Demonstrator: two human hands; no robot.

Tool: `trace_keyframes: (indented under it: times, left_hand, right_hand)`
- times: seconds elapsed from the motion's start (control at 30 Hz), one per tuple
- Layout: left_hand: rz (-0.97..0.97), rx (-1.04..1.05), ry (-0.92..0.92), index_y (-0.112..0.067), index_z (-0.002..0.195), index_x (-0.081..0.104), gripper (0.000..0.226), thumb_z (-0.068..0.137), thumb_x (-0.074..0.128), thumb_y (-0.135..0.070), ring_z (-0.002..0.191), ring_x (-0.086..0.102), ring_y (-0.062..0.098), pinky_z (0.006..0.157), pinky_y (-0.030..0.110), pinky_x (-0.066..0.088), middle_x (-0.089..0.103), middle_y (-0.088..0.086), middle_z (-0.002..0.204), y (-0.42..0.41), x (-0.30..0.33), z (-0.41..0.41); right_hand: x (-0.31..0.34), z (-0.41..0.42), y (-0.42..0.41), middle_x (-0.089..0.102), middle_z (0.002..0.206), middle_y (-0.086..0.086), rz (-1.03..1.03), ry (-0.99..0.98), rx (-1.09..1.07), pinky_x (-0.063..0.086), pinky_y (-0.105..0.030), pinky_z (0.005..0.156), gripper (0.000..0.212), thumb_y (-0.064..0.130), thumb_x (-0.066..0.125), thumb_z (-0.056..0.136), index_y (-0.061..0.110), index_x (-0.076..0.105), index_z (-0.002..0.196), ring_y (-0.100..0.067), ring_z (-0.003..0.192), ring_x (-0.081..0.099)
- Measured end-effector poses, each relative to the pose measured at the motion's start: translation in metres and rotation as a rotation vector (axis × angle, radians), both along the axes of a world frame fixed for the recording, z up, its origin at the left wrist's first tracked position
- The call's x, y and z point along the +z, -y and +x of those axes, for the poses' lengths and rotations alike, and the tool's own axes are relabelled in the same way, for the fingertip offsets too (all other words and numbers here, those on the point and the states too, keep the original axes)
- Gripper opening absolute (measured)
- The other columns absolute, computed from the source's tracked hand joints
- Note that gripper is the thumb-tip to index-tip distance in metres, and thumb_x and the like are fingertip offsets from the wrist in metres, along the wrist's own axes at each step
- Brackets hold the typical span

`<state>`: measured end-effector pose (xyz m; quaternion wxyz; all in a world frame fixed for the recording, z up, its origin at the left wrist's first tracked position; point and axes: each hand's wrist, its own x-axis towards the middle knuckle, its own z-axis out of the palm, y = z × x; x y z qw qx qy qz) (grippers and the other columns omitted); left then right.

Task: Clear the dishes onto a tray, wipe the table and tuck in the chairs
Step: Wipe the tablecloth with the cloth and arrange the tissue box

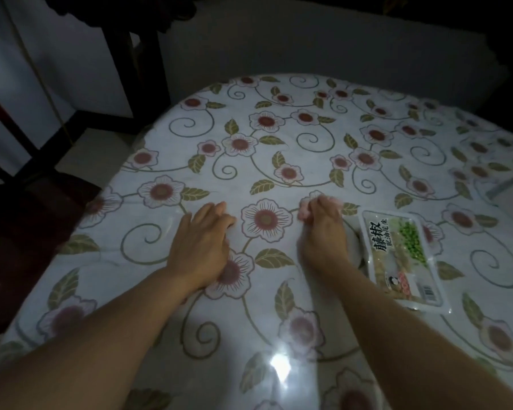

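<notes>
Tabletop (279,137) showing white cloth, patterned with dark-red-centred pink flowers, olive leaves, grey-green scrolls. Packet (403,258) at right showing white, black characters, green peas, red near its bottom. Right hand (323,232) gripping pale pink wad (304,213). Chair (27,184) far left looking dark reddish-brown.

Your left hand (203,232) lies flat on the floral tabletop (279,137). Your right hand (323,229) grips a bunched pink cloth (305,211) near the middle. Snack packet (403,255) just beside it, toward right edge. Dark chair (27,226) at left edge.
</notes>
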<state>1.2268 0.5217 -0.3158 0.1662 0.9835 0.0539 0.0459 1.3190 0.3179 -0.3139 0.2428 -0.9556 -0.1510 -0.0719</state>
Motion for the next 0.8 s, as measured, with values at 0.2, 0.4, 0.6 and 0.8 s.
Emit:
trace_keyframes:
  times: [0.2,0.4,0.6,0.8]
  left_hand:
    - [-0.029,0.012,0.038,-0.022,0.132,0.043,0.041,0.092,0.043,-0.014,0.14,0.024,0.015,0.116,0.041,0.008,0.03,-0.002,0.152,-0.008,-0.008,0.01]
    - [0.048,-0.003,0.048,-0.021,0.121,0.049,0.04,0.084,0.049,-0.009,0.122,0.044,0.018,0.109,0.04,0.018,0.054,0.0,0.129,-0.02,0.015,0.006]
    - [0.017,0.3,0.072,-0.003,0.131,0.046,0.053,0.079,0.048,0.002,0.123,0.043,0.033,0.103,0.046,0.032,0.049,0.018,0.133,-0.091,0.016,-0.012]
    - [-0.089,0.308,-0.02,-0.004,0.144,0.03,0.056,0.09,0.036,0.005,0.143,0.019,0.026,0.118,0.035,0.013,0.023,0.013,0.154,-0.116,-0.004,-0.022]
  right_hand:
    - [-0.006,0.025,-0.038,0.052,0.128,-0.007,-0.03,-0.02,-0.08,0.042,-0.037,0.101,0.034,0.002,0.042,0.089,0.011,0.053,0.12,-0.023,0.114,0.053]
    - [-0.01,-0.07,-0.039,0.055,0.135,-0.002,-0.014,0.026,0.593,0.039,-0.031,0.107,0.039,0.009,0.049,0.092,0.016,0.058,0.129,-0.016,0.125,0.051]
    - [0.004,0.036,-0.047,0.058,0.106,-0.006,-0.062,0.047,0.181,0.041,-0.036,0.079,0.02,0.017,0.04,0.099,0.016,0.056,0.11,-0.028,0.093,0.056]
    - [-0.001,0.019,-0.113,0.06,0.09,0.002,-0.015,-0.015,0.17,0.045,-0.031,0.064,0.016,0.007,0.041,0.088,0.021,0.049,0.087,-0.018,0.076,0.058]
